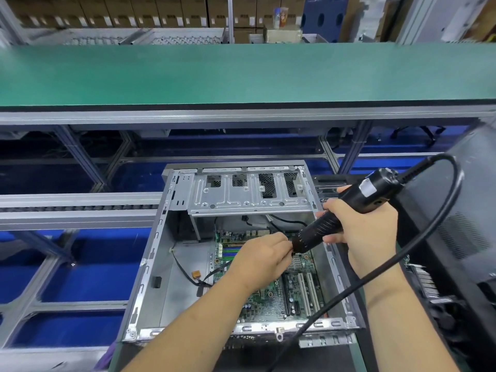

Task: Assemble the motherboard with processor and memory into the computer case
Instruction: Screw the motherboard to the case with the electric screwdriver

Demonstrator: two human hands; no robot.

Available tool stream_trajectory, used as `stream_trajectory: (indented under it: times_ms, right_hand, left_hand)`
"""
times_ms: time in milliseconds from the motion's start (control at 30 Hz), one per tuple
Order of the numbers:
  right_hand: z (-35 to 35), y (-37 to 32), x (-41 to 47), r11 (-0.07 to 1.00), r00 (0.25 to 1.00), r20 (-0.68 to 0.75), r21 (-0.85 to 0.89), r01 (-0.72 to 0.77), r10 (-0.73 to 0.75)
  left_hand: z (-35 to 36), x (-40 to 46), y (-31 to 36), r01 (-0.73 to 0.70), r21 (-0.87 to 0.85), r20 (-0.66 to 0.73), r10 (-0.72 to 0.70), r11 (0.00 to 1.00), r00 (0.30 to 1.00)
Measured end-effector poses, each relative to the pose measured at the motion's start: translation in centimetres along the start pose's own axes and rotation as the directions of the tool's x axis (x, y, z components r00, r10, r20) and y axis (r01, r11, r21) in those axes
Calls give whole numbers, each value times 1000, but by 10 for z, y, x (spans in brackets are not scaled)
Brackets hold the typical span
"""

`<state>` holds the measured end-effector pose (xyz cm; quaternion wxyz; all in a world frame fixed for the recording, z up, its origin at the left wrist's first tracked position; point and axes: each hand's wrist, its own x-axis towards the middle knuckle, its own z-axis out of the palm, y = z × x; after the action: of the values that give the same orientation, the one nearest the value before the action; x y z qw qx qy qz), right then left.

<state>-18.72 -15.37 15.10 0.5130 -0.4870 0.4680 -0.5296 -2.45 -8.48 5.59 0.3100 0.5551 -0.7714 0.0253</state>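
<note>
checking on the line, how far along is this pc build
Done: the motherboard lies inside the open case. In hand: the right hand grips the electric screwdriver, and the left hand pinches at its tip over the board, probably fixing a screw. Left: I can't tell how many screws remain; loose cables lie unplugged.

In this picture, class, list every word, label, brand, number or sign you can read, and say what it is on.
No text can be read.
White label on the electric screwdriver in the right hand: blurred.
White labels on the cardboard boxes: too small.
Printing on the motherboard inside the computer case: too small.
Picture on the cup on the far shelf: no words legible.
</note>
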Motion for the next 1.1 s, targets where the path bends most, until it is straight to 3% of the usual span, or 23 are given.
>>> stream_trajectory:
  times_ms: [167,400,633,733,1033,1100]
  right_hand:
    - [0,3,1,999,998,-51,26,-33,35]
    - [6,2,1,998,997,-69,44,-44,47]
    - [6,-5,-1,995,992,-103,76,-66,74]
    - [7,-8,-2,994,991,-111,88,-66,76]
    - [9,-9,-3,991,986,-136,111,-78,93]
    - [7,-7,-1,993,986,-147,92,-70,83]
  left_hand:
    - [4,-2,-2,71,-32,31,-70,997,997]
    - [5,0,1,239,-88,-49,-244,967,968]
    - [8,1,-3,451,-307,106,-441,838,891]
    - [8,3,-3,521,-428,142,-515,738,845]
    - [3,5,-1,576,-578,184,-595,579,783]
    - [3,4,-4,600,-636,202,-646,485,736]
